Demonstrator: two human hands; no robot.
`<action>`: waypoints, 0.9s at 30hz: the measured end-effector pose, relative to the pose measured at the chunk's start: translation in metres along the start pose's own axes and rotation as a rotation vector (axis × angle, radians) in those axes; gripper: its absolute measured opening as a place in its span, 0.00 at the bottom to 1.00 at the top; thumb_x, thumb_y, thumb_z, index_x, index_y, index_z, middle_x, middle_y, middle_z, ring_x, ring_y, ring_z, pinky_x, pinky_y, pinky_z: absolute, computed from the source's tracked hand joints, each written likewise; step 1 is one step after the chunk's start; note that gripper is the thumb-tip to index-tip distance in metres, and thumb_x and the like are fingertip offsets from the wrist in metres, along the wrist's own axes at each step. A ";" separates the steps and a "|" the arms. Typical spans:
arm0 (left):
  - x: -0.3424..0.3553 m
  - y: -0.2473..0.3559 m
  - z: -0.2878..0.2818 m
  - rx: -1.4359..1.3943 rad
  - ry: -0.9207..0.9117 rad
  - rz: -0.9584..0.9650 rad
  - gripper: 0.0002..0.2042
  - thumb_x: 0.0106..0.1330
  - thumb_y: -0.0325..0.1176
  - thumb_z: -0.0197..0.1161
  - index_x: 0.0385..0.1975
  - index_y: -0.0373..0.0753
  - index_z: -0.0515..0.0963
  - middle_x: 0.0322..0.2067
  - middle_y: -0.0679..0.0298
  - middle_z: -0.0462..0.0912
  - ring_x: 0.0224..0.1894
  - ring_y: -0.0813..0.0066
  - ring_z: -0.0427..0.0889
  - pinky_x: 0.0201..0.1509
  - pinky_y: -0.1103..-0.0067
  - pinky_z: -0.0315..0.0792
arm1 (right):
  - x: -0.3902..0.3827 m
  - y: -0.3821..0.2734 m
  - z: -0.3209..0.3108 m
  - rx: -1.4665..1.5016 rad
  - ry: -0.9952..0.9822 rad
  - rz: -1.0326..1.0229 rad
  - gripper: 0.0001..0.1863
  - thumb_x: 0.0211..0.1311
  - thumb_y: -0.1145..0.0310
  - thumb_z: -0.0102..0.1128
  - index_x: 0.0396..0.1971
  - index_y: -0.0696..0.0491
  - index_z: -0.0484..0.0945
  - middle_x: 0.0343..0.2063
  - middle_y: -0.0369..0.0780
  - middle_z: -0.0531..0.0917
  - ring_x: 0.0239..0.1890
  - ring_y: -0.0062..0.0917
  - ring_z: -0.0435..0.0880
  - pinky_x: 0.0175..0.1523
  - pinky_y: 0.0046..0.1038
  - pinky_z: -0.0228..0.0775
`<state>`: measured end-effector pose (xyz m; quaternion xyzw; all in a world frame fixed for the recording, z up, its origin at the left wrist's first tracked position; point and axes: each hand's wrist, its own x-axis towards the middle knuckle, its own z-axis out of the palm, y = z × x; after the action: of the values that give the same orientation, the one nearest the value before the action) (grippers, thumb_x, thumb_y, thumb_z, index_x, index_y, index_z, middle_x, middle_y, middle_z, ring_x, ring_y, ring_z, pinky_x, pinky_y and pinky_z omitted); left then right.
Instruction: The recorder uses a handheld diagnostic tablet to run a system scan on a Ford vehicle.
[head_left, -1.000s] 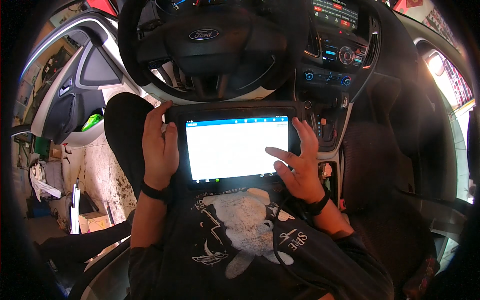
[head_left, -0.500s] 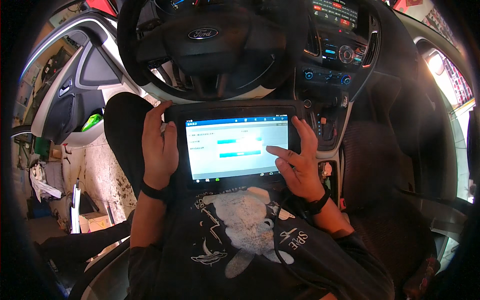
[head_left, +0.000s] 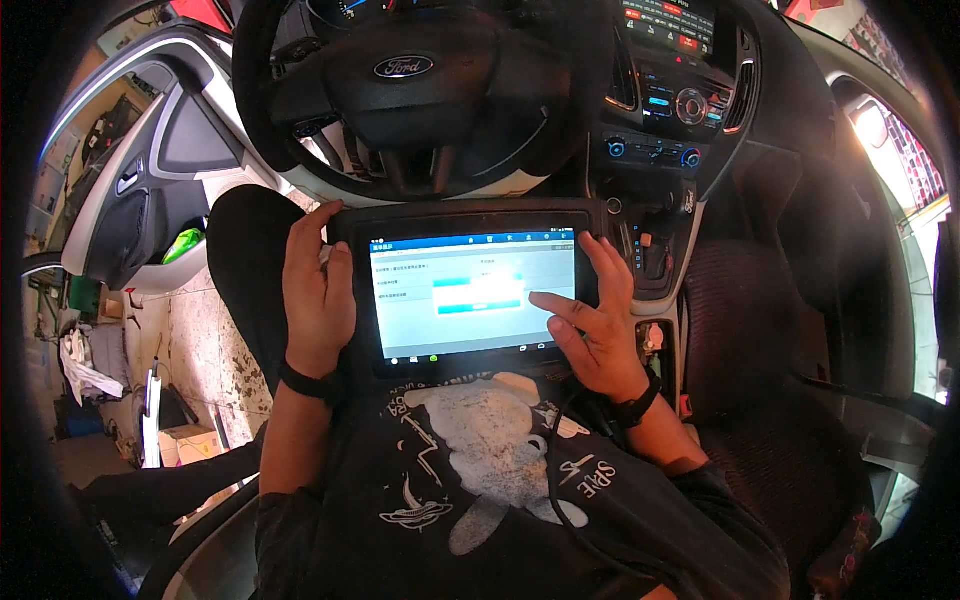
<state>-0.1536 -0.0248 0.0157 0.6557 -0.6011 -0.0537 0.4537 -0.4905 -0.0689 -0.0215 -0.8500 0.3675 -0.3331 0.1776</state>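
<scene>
A black tablet point(head_left: 460, 217) rests in front of my torso with its screen lit, showing a pale page and a bright box in the middle. My left hand point(head_left: 318, 290) grips its left edge, thumb on the frame. At the right side, my right hand point(head_left: 600, 335) has its fingers apart, the upper ones lying on the edge, one pointing finger over the screen near the box; whether that fingertip touches the glass I cannot tell. A dark cable point(head_left: 558, 440) runs down over my printed shirt.
A steering wheel point(head_left: 255, 100) stands beyond the tablet. The centre console point(head_left: 655, 150), with controls and a gear lever point(head_left: 655, 255), is to the right, beside the dark passenger seat point(head_left: 730, 330). The driver's door point(head_left: 160, 180) hangs open on the left, showing a floor point(head_left: 195, 350) with clutter outside.
The screen has gone from nearly blank white to a page with rows of text and a bright central box. My hands have barely moved.
</scene>
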 end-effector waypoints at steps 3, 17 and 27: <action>-0.001 -0.003 -0.001 0.010 -0.030 0.020 0.21 0.73 0.27 0.48 0.65 0.30 0.69 0.57 0.51 0.76 0.55 0.64 0.77 0.61 0.73 0.69 | 0.000 0.000 0.000 -0.001 0.005 -0.003 0.13 0.72 0.56 0.60 0.50 0.36 0.89 0.75 0.50 0.58 0.77 0.51 0.52 0.76 0.52 0.44; -0.001 0.000 -0.001 0.005 -0.028 0.025 0.21 0.73 0.28 0.48 0.65 0.31 0.70 0.57 0.51 0.76 0.55 0.64 0.77 0.62 0.73 0.68 | 0.000 0.001 0.000 -0.004 0.003 -0.005 0.13 0.71 0.57 0.60 0.51 0.36 0.88 0.75 0.50 0.59 0.76 0.51 0.53 0.76 0.52 0.44; -0.001 0.001 0.001 0.001 -0.027 -0.003 0.21 0.73 0.26 0.48 0.64 0.30 0.70 0.56 0.51 0.76 0.56 0.63 0.76 0.63 0.73 0.67 | -0.001 0.002 0.002 -0.008 -0.003 0.003 0.13 0.72 0.57 0.60 0.51 0.35 0.88 0.75 0.50 0.59 0.77 0.51 0.52 0.76 0.52 0.44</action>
<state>-0.1548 -0.0240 0.0152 0.6560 -0.6061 -0.0630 0.4453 -0.4905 -0.0693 -0.0242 -0.8507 0.3697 -0.3300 0.1754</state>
